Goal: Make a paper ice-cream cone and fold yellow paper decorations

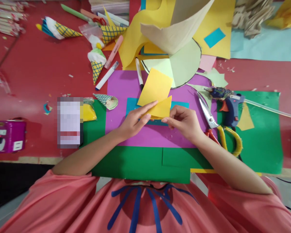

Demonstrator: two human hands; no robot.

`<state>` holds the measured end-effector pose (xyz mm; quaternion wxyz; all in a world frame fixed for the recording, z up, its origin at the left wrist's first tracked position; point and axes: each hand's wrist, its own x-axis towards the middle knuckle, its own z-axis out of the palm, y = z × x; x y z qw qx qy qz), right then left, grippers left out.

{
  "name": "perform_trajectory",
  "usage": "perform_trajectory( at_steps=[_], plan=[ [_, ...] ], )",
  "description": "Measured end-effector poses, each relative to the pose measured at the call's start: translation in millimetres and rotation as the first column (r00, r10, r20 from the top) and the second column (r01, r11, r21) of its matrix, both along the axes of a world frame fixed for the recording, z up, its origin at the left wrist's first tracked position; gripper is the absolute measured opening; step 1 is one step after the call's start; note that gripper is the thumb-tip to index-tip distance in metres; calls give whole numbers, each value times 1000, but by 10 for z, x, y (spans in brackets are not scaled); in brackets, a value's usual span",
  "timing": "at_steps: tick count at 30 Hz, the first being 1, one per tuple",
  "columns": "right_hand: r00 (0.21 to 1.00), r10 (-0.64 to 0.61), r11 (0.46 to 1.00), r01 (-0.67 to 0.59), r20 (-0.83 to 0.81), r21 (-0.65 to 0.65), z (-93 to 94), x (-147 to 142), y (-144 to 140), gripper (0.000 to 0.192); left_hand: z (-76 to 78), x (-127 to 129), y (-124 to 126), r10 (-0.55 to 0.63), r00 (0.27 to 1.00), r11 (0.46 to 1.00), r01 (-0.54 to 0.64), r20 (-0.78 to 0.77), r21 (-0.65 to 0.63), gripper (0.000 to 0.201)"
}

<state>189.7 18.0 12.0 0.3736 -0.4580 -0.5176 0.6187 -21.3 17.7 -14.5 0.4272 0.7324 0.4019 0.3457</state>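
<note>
My left hand [135, 120] and my right hand [183, 121] both hold a folded piece of yellow paper [156, 94] above a purple sheet [126, 97]. The left fingers press along the fold from the left; the right fingertips pinch its lower right corner. A teal paper piece [132, 104] lies under the yellow one, on the purple sheet. Green sheets [140, 163] lie beneath, nearest to me.
Scissors with yellow handles [217, 127] and a blue glue gun [229, 105] lie right of my hands. A black-tipped marker [139, 72], paper ice-cream cones [97, 63] and pens lie at the back left. Yellow and pale green papers [181, 63] pile behind. A purple device [7, 136] sits far left.
</note>
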Motion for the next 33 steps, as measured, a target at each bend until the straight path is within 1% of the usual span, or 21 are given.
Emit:
perform_trajectory(
  at_steps=[3, 7, 9, 12, 14, 16, 19, 22, 25, 28, 33],
  plan=[
    [999, 19, 1000, -19, 31, 5, 32, -11, -2, 43, 1, 14, 9, 58, 997, 997, -56, 41, -48, 47],
    [994, 79, 997, -78, 72, -6, 48, -18, 2, 41, -67, 12, 54, 194, 971, 974, -173, 142, -145, 47],
    [992, 101, 995, -100, 73, -26, 42, -9, 14, 37, -116, -2, 78, 210, 960, 968, -178, 186, -176, 46],
    [989, 135, 987, -128, 65, -95, 33, 16, 43, 25, -160, -26, 90, 188, 966, 960, -143, 180, -239, 46],
    [990, 130, 983, -121, 57, -135, 33, 28, 57, 19, -147, -32, 76, 163, 971, 960, -116, 173, -253, 48],
    [994, 106, 984, -100, 35, -147, 32, 29, 59, 19, -104, -26, 51, 129, 976, 964, -82, 174, -252, 51],
    [996, 89, 985, -83, 31, -151, 16, 22, 41, 25, -25, -4, 17, 73, 986, 969, -35, 151, -243, 52],
    [990, 125, 980, -111, 70, -166, -7, 19, 29, 24, 15, 9, 7, 43, 989, 973, -10, 140, -232, 52],
    [987, 150, 977, -140, 51, -163, -14, 20, 42, 25, 15, 7, 16, 61, 984, 964, -15, 166, -267, 52],
    [993, 119, 978, -118, -5, -169, -10, 18, 61, 22, 4, 2, 30, 87, 977, 956, -27, 193, -292, 51],
    [994, 91, 978, -100, -59, -183, -26, 16, 58, 23, -13, 6, 42, 102, 979, 960, -51, 174, -276, 48]
  ],
)
